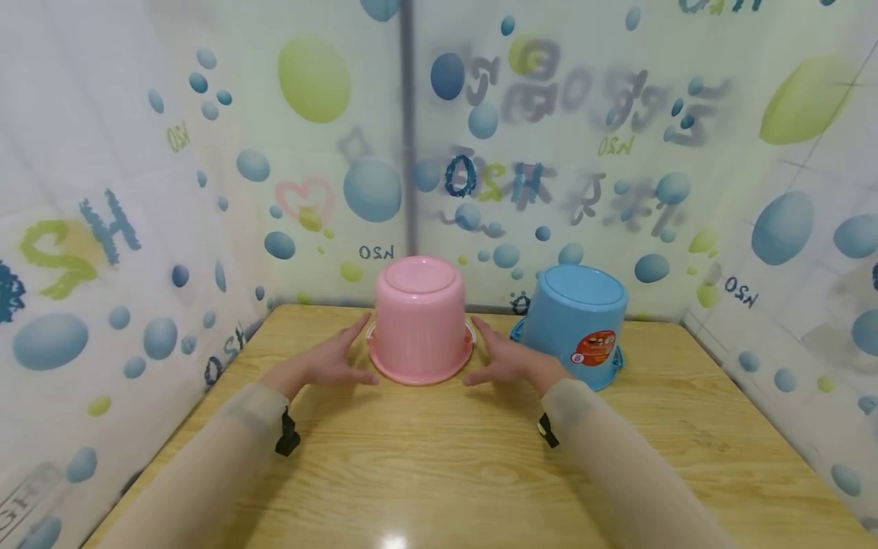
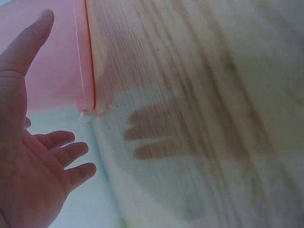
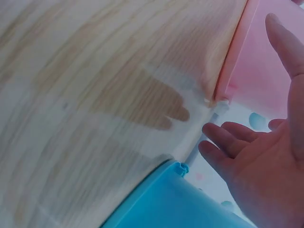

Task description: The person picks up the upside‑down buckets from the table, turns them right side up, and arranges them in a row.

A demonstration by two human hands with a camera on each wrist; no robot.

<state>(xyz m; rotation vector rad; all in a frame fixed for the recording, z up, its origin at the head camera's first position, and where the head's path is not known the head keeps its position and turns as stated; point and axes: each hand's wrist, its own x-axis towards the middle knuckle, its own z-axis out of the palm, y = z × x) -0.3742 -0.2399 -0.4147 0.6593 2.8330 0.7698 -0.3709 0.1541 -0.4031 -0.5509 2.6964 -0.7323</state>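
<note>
A pink bucket (image 1: 420,328) stands upside down near the back of the wooden table, its white handle lying round the rim. To its left is my left hand (image 1: 334,362), thumb and fingers spread toward the bucket. On the other side my right hand (image 1: 511,358) takes a like pose between the pink bucket and an upturned blue bucket (image 1: 576,316) with a red label. In the left wrist view the left hand (image 2: 35,156) has its palm facing the pink wall with nothing in its grasp. The right hand (image 3: 261,161) likewise holds nothing in the right wrist view.
The wooden table (image 1: 411,473) reaches back to a patterned curtain (image 1: 329,152) with blue and green dots, which also hangs on both sides. The blue bucket stands close by the right wrist.
</note>
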